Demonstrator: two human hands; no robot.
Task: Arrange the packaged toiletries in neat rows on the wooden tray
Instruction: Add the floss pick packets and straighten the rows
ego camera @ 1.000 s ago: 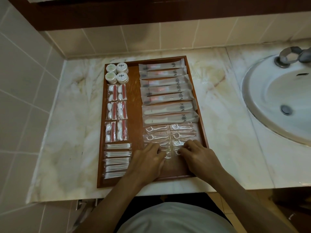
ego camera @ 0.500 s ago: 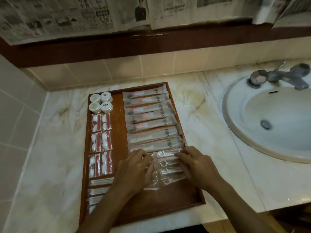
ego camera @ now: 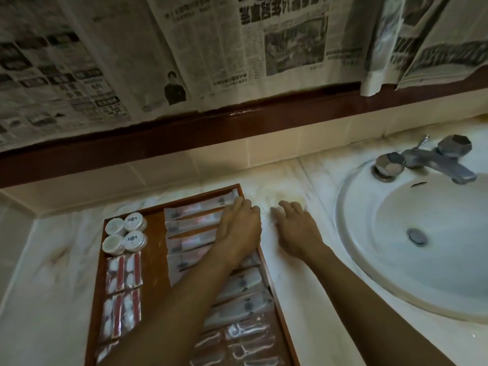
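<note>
A reddish-brown rectangular wooden tray (ego camera: pixel 154 281) with a low raised rim lies on a pale, veined marble counter (ego camera: pixel 303 299), its far right corner close to the tiled backsplash (ego camera: pixel 184 170) and its right rim running toward the viewer. A strip of bare marble separates that rim from the round white ceramic sink (ego camera: pixel 422 247).

The left hand (ego camera: pixel 239 225) reaches across the tray to its far right corner, fingers fairly straight and lying on the right ends of the long clear plastic sachets (ego camera: pixel 190 228), which are stacked in an overlapping column down the tray's right half; the hand closes around nothing. The right hand (ego camera: pixel 295 224) rests palm down on the bare marble just beside the tray's right rim, fingers spread and relaxed, holding nothing.

In the tray's far left corner stand four small round white capped jars (ego camera: pixel 125 232) in a two-by-two block. Below them run paired clear packets with red and white contents (ego camera: pixel 122 273), two abreast. Near the viewer, on the right half, lie clear packets of white floss picks (ego camera: pixel 245 336) in rows. Between the two columns a strip of bare wood shows.

A faceted grey metal faucet (ego camera: pixel 427 159) sits at the sink's far rim. Above the backsplash a dark brown glossy ledge (ego camera: pixel 237 128) crosses the wall, with sheets of printed newspaper (ego camera: pixel 184 48) hanging over it.
</note>
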